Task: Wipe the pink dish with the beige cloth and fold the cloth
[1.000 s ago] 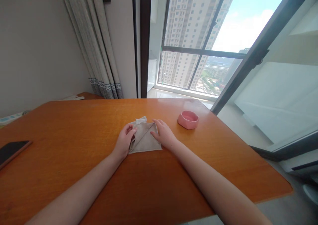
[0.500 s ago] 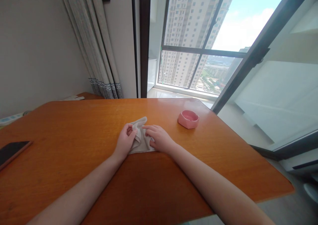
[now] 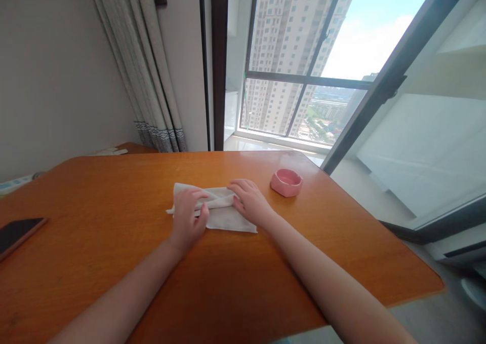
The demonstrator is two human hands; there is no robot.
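Left hand point(image 3: 189, 215): fingers loosely bent over the left part of the cloth point(image 3: 231, 219), thumb standing well off the forefinger, a wide gap between. Right hand point(image 3: 249, 202): fingers curved over the cloth's right part, thumb beside a raised fold; cannot tell whether they pinch it. Cloth off-white, thin and soft-looking, roughly oblong, lying on the middle of the desk point(image 3: 114, 222) under both hands. A rumpled ridge runs across it between the hands; near panel smoother, with a straight edge; a small pointed tip pokes out past the left hand. Desk is orange-brown wood, faint grain, a soft sheen toward the far edge, corners cut at an angle. Beyond the right hand, well apart from it, a pink bowl point(image 3: 286, 184): faceted outer wall, rounded hollow, smooth surface. Far left, a phone point(image 3: 21, 232), flat, black-faced, reddish rim, partly out of view. Behind the desk, a grey curtain point(image 3: 146, 65) in long folds, patterned band near its foot; right of it, a dark-framed window point(image 3: 307, 80), pane clear.
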